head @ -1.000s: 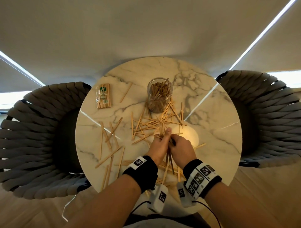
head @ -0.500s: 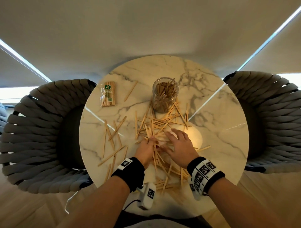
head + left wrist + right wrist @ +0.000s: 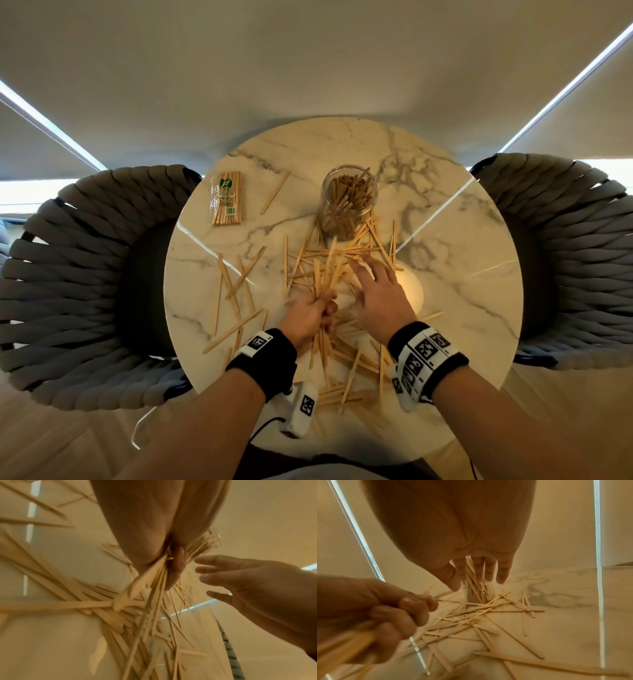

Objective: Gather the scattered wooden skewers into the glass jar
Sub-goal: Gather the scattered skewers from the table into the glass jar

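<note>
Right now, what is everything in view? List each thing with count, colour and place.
glass jar: one, clear, partly filled with sticks, far centre of table.
loose skewers: many, pale wood, scattered from the jar to the near edge.
packet of sticks: one, clear wrap, far left.
table: one, round, white marble.
chairs: two, grey woven, either side.
left hand: grips a bundle of skewers.
right hand: fingers spread over the pile.

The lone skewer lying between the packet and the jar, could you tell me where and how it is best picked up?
Probably pinch the lone skewer near its middle, from above, with fingertips across its width. It lies flat and diagonal on the marble table, apart from the packet and the glass jar, so both long edges are free.
</note>
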`<action>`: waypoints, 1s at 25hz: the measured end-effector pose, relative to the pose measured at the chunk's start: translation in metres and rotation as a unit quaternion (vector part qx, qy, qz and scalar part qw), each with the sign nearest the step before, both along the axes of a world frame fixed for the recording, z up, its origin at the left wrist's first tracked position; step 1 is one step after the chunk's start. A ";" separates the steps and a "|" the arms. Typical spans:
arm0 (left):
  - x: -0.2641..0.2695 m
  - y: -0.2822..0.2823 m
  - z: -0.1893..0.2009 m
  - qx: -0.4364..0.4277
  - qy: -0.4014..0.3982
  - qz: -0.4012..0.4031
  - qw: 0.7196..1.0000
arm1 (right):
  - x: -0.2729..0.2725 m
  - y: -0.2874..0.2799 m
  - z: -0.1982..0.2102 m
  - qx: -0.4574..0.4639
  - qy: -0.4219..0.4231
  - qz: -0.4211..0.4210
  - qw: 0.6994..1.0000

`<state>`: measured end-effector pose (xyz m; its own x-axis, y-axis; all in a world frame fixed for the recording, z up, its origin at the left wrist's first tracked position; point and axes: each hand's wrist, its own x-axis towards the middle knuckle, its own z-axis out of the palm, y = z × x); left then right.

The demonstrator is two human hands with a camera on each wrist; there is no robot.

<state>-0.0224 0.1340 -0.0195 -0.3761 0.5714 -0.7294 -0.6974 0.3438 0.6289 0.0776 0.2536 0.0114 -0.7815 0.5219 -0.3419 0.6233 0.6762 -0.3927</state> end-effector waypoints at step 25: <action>0.015 -0.002 0.033 0.026 -0.033 -0.167 0.985 | 0.003 -0.007 0.013 -0.264 0.155 -0.259 0.916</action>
